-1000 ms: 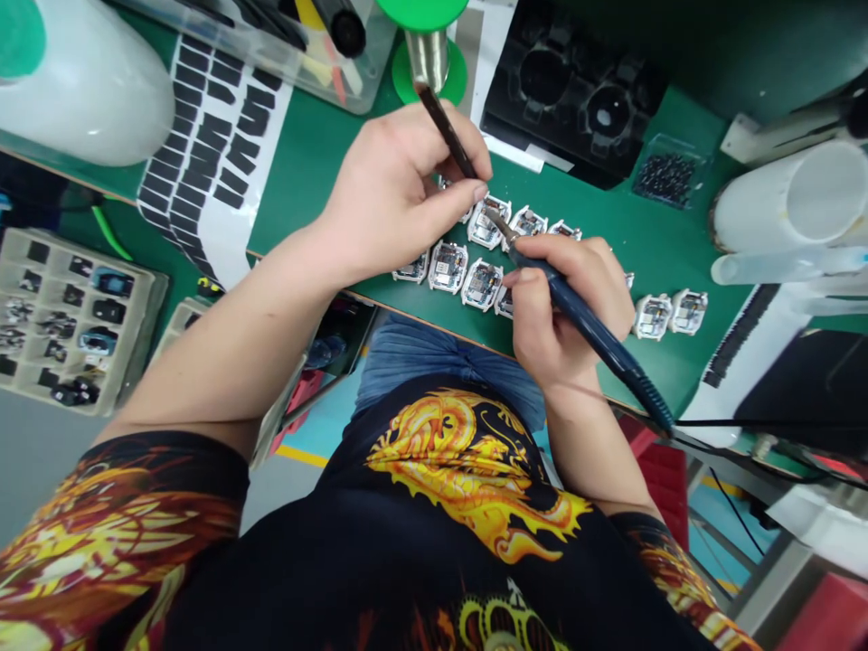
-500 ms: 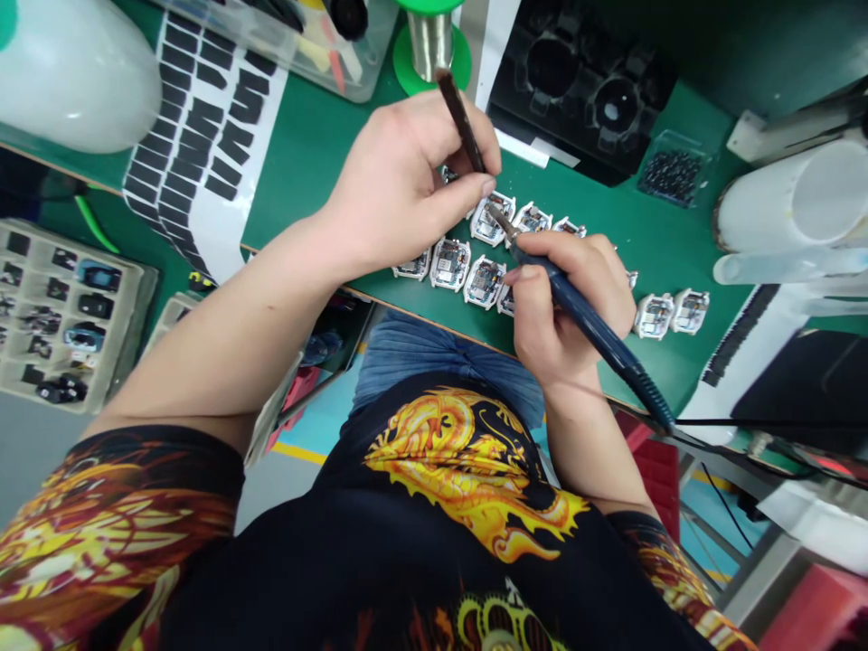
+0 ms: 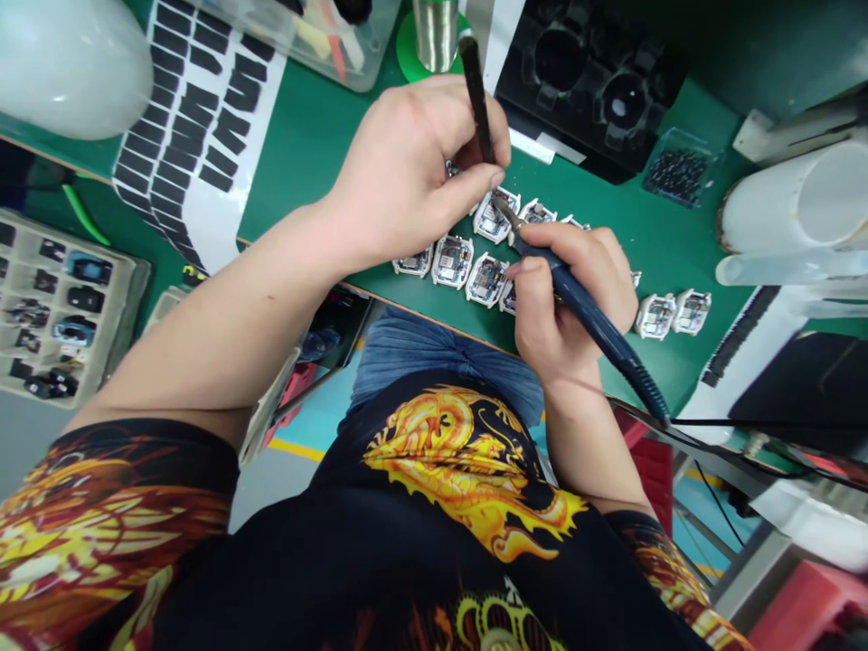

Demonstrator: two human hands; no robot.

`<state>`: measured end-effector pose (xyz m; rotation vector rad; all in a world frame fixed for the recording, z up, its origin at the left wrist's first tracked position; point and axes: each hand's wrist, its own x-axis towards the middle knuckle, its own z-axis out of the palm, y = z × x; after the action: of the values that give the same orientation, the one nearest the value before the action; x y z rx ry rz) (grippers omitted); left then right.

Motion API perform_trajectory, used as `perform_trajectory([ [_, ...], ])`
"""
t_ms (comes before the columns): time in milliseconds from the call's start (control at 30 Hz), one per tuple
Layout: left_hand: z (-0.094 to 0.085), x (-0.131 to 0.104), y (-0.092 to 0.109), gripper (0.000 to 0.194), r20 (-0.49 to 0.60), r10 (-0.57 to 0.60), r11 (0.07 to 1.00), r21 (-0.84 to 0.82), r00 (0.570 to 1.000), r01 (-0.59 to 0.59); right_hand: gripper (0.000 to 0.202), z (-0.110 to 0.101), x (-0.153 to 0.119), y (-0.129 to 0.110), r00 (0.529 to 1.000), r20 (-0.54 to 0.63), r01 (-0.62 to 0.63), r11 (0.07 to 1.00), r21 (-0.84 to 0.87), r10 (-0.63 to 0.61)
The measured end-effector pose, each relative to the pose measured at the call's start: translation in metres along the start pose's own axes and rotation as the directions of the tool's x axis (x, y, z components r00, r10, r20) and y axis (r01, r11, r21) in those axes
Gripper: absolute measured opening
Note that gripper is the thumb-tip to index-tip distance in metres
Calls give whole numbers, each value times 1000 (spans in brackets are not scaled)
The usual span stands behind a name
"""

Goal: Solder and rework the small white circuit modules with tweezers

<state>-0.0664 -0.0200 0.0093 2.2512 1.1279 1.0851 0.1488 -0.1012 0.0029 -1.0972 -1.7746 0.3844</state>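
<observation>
Head view: both hands were poised over a green desk (image 3: 305, 172); noted from the wearer outward.
Near row: circuit modules (image 3: 452, 261) in pale frames stood along the near edge, the rightmost partly covered by the right hand (image 3: 607, 285).
Right grip: clamped on a soldering iron (image 3: 597, 332), held pen-fashion.
Iron axis: slanted, cable end toward the wearer's right, tip far and left, laid over one far-row module (image 3: 492, 221); contact at the tip could not be told.
Tip-side module: lay left of the right grip and farther out, and just nearer than the left fingertips; neither hand was clearly closer.
Left hand (image 3: 410, 172): grip closed round a dark slim tool (image 3: 476, 99), thumb just beside that module's far edge.
Tool axis: ran nearly straight outward, crossing the iron's line at an angle; its working end was hidden by the thumb.
Beyond: a wire spool (image 3: 436, 36) stood past the left knuckles, a black tray (image 3: 589, 86) to its right.
</observation>
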Motion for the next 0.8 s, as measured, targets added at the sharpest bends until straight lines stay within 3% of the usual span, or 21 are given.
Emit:
perform_trajectory([
  [200,0,0,0,14,-17,44,999,-9,999,-45,20,-4,-4,0,981,150,-98,983,-157,122],
  [400,-1,0,-1,20,6,32,999,44,999,-32,20,-5,-6,1,987,134,-65,980,-190,92],
  [600,-1,2,-3,10,15,38,999,10,999,-38,20,-5,-6,1,980,139,-123,984,-130,141],
  [800,-1,1,-4,14,31,3,1000,28,1000,-4,21,-5,-9,2,975,159,-140,984,-113,157],
])
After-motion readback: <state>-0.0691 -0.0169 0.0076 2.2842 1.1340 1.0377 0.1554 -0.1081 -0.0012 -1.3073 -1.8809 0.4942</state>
